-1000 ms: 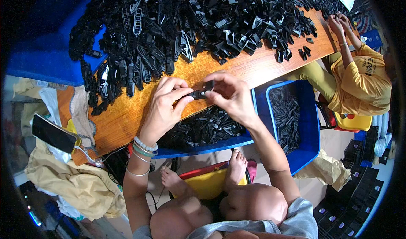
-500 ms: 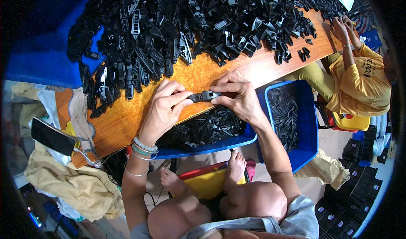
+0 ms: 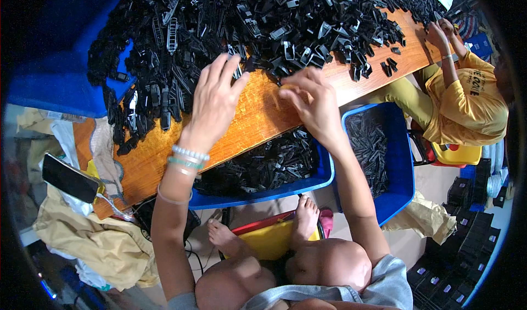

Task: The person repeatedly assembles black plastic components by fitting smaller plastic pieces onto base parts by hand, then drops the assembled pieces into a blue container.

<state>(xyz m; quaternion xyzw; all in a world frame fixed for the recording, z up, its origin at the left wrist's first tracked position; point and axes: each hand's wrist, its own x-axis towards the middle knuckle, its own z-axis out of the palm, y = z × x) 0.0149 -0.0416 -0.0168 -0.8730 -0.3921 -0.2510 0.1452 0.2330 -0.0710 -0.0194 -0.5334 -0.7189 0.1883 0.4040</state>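
Note:
My left hand [image 3: 215, 99] is stretched over the near edge of a heap of black plastic parts [image 3: 203, 30], its fingers extended onto the pieces there. No held part shows in it. To its right, my right hand [image 3: 315, 101] hovers over the wooden table [image 3: 258, 110], fingers partly bent and a little blurred, thumb apart from the forefinger. Its fingertips are close to the heap's near edge, and I see nothing gripped in them. Below the table edge, a blue bin [image 3: 263, 192] holds many small black parts [image 3: 274, 164].
A second blue bin [image 3: 405, 200] of thin black pieces stands at the right. Beyond it a person in a yellow shirt [image 3: 466, 99] works at the same table. A phone [image 3: 68, 178] is propped at the left. Black crates [image 3: 458, 255] are stacked at lower right.
Both hands have parted and moved up toward the heap. The dark clip-like plastic piece they held between them is out of their fingers; I cannot tell where it went.

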